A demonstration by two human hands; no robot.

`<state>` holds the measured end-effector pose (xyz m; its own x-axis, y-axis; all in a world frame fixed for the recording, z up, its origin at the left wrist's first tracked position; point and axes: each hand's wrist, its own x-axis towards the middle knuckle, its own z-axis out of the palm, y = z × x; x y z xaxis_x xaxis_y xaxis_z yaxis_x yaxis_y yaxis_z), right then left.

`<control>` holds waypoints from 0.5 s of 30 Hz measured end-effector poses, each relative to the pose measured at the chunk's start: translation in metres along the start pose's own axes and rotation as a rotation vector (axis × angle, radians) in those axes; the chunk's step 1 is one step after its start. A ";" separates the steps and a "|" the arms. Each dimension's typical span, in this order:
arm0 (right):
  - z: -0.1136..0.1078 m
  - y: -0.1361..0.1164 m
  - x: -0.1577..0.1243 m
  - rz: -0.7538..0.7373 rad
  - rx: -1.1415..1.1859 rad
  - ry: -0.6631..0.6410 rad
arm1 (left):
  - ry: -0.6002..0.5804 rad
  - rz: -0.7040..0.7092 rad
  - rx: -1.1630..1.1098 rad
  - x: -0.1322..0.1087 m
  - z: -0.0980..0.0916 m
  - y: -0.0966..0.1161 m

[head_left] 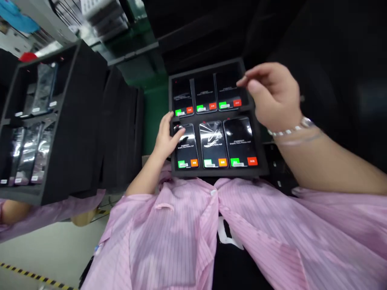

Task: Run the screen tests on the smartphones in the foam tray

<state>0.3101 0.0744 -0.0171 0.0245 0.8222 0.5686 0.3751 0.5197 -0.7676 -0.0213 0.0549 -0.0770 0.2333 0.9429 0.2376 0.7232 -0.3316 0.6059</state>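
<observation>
A black foam tray (pixel 217 174) lies in front of my body, with several dark-screened smartphones in two rows. Each screen shows white text and a green and a red or orange button. My left hand (pixel 165 139) grips the tray's left edge, its thumb reaching over the lower-left phone (pixel 186 149). Over the upper-right phone (pixel 228 90) hovers my right hand (pixel 273 94), fingers bent and slightly apart, nothing visible in them; whether a fingertip touches the screen I cannot tell. Wrinkled clear film shines on the lower-middle phone (pixel 213 141).
To the left, another black foam tray (pixel 65 121) holding several phones stands tilted, beside more stacked black trays (pixel 121 133). Part of another person's arm (pixel 15 211) shows below it. White trays (pixel 104 18) stand at the back. Dark material (pixel 332 60) fills the right side.
</observation>
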 end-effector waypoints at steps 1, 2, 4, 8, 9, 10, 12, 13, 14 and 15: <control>-0.011 -0.019 -0.022 -0.067 -0.039 -0.077 | -0.011 0.072 -0.009 -0.023 -0.003 0.006; -0.020 -0.034 -0.043 -0.138 -0.100 -0.188 | -0.019 0.118 -0.014 -0.046 -0.006 0.012; -0.032 -0.054 -0.082 -0.243 -0.151 -0.412 | -0.004 0.124 -0.013 -0.088 -0.009 0.021; -0.021 -0.054 -0.135 -0.232 -0.151 -0.600 | 0.053 0.118 0.037 -0.133 -0.004 0.023; -0.014 -0.052 -0.142 -0.227 -0.156 -0.615 | 0.052 0.129 0.063 -0.136 -0.001 0.021; -0.007 -0.050 -0.147 -0.228 -0.165 -0.628 | 0.045 0.139 0.089 -0.137 0.000 0.019; 0.004 -0.048 -0.150 -0.237 -0.199 -0.664 | 0.042 0.152 0.127 -0.136 0.002 0.017; 0.008 -0.049 -0.151 -0.240 -0.223 -0.685 | 0.046 0.163 0.134 -0.135 0.003 0.016; 0.010 -0.050 -0.150 -0.238 -0.243 -0.705 | 0.055 0.176 0.133 -0.134 0.003 0.016; 0.009 -0.051 -0.150 -0.231 -0.256 -0.717 | 0.067 0.189 0.126 -0.133 0.003 0.016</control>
<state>0.2788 -0.0732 -0.0665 -0.6500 0.6942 0.3093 0.5011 0.6974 -0.5124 -0.0386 -0.0759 -0.1008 0.3316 0.8592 0.3897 0.7475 -0.4913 0.4471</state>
